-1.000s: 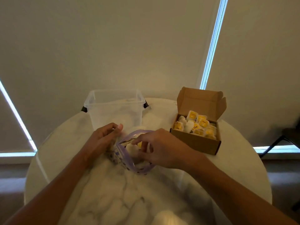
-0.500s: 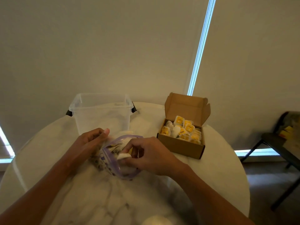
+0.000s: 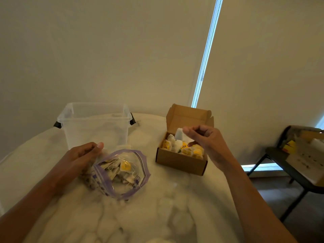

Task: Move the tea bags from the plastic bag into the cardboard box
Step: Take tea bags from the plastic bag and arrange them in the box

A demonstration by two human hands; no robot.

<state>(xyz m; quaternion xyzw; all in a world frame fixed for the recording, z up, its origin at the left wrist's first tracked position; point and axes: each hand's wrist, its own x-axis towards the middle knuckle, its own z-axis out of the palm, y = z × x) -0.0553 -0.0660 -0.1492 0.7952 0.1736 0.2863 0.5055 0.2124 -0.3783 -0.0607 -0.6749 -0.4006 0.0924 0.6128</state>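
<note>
A clear plastic zip bag (image 3: 140,162) with a purple rim lies open on the marble table, with several white and yellow tea bags inside. My left hand (image 3: 82,155) holds the bag's left edge. To the right stands an open brown cardboard box (image 3: 180,163) holding several tea bags. My right hand (image 3: 203,139) hovers over the box and pinches a white tea bag (image 3: 179,135) above its contents.
An empty clear plastic tub (image 3: 94,123) with black handles stands behind the bag. The round marble table (image 3: 157,207) drops off to the right, where a dark chair (image 3: 298,172) carries papers. A blind-covered window lies behind.
My right hand has come out of the plastic bag with a white tea bag and moved right and up over the cardboard box. My left hand stays at the bag.
</note>
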